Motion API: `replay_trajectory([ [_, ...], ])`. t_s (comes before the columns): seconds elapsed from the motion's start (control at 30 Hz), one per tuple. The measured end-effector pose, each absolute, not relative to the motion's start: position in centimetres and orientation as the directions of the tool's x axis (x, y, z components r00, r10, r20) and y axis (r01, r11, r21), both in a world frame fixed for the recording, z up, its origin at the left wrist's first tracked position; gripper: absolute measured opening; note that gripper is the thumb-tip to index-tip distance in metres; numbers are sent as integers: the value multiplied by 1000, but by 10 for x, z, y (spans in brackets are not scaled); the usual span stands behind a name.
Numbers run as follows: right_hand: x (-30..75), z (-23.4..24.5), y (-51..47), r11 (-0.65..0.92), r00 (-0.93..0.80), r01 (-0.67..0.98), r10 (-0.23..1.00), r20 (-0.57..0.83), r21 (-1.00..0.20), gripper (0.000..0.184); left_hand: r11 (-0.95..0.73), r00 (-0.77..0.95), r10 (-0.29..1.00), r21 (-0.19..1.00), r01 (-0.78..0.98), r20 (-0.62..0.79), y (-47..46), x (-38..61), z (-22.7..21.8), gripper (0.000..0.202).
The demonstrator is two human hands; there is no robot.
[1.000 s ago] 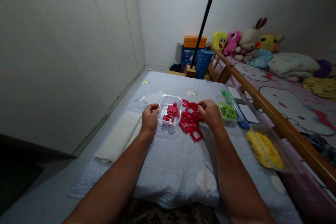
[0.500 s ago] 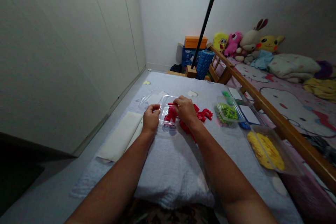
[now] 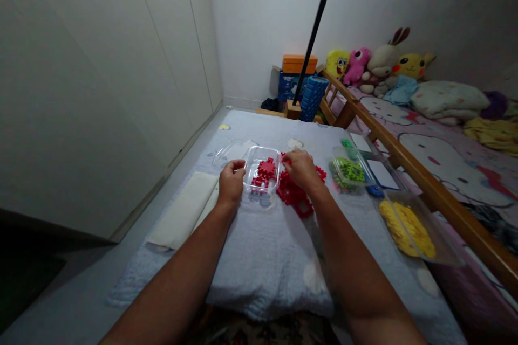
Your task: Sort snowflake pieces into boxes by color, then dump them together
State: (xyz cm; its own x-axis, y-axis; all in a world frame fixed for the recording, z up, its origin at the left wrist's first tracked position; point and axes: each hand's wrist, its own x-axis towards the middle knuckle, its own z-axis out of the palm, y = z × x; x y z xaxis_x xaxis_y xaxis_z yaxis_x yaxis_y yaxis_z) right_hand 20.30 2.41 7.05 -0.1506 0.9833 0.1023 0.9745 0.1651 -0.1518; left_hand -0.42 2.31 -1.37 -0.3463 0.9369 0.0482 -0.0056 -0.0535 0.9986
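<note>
Some red plastic pieces (image 3: 267, 168) with bumpy edges sit inside a clear plastic box (image 3: 251, 164) in the middle of the desk (image 3: 263, 124). A bigger pile of red pieces (image 3: 297, 197) lies just beside the box, on its right. The left hand (image 3: 232, 183) is at the left side of the box. Its fingers are bent and touch the rim, but I cannot tell if they pinch it. The right hand (image 3: 303, 167) is over the back part of the red pile, close to the right rim of the box. Its fingers are bent down with the tips close together, and I cannot tell if they have a piece. Behind the box, to the left, lies a clear lid (image 3: 229, 153). A folded cream cloth (image 3: 184, 210) is near the left arm. Over on the right, green pieces (image 3: 352, 171) are in another clear box, and nearer the person a see-through bin holds yellow stuff (image 3: 407, 229). A pale blue cloth (image 3: 267, 259) with hearts covers the desk. Past the wooden rail (image 3: 388, 143) is a pink bed (image 3: 429, 156) with stuffed toys (image 3: 380, 62) at the far end. A blue foam roller (image 3: 313, 99) stands behind the desk, by a black pole (image 3: 315, 32).
</note>
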Motion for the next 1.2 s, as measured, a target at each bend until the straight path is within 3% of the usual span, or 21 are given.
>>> replay_trajectory([
  [0.17,256,72,12,56,-59,992,998,-23,-112,28,-6,-347,938,999,-32,-6,19,-1,-7,33],
  [0.33,270,55,-1,65,-77,994,985,-154,-83,28,33,-332,942,999,-42,-45,15,1,-4,40],
  [0.77,274,39,-3,48,-54,977,998,-21,-208,20,26,-334,942,999,42,-10,12,-1,-1,42],
  [0.87,269,43,-2,74,-41,951,993,113,-299,17,30,-330,944,999,28,-19,11,0,1,42],
  [1.0,240,60,1,236,-151,859,965,214,-455,18,27,-334,942,999,26,-17,12,0,0,40],
  [1.07,219,67,1,331,-262,829,942,210,-450,21,30,-333,943,999,13,-24,12,-1,-1,40],
  [1.2,185,71,-1,407,-380,854,913,147,-325,21,33,-321,946,999,-27,-40,13,-1,-3,41],
])
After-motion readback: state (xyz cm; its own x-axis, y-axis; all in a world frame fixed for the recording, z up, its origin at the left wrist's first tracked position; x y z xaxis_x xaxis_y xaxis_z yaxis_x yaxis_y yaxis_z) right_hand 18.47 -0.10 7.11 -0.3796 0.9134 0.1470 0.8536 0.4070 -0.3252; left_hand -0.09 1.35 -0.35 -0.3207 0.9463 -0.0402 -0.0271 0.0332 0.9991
